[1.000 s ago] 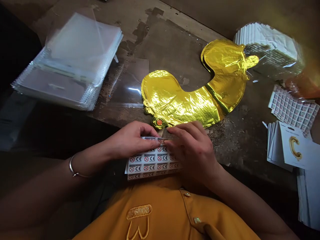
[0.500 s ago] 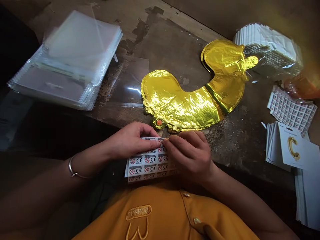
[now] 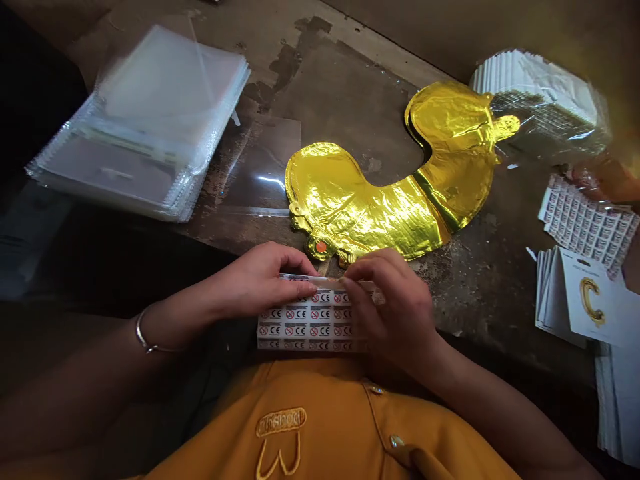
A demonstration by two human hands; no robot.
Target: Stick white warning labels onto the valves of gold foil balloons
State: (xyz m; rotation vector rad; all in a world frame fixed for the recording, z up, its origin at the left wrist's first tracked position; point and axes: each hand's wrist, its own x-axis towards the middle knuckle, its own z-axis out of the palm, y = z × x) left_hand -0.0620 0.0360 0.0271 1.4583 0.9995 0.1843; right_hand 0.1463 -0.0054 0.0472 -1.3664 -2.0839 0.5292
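Note:
A white sticker sheet (image 3: 303, 330), printed with rows of CE marks and red warning circles, is held in front of my body at the table's front edge. My left hand (image 3: 273, 280) grips its upper left edge, thumb on the printed face and fingers behind. At the upper right edge my right hand (image 3: 393, 293) is closed in a pinch; whether a single sticker is between its fingertips I cannot tell. A pale blank strip shows along the top between the hands. Just beyond them lies a flat gold foil balloon (image 3: 367, 207), curved like a C, with an orange dot on its near tab.
A stack of clear plastic bags (image 3: 150, 113) lies at left, with a single clear bag (image 3: 265, 163) beside it. At right are a plastic-wrapped bundle of white cards (image 3: 540, 93), more sticker sheets (image 3: 587, 223) and folded cards picturing a gold C (image 3: 595, 297).
My right hand closed its fingers at the sheet's top edge, then shifted slightly right and up. The blank strip along the top now shows more. My left hand stays nearly still.

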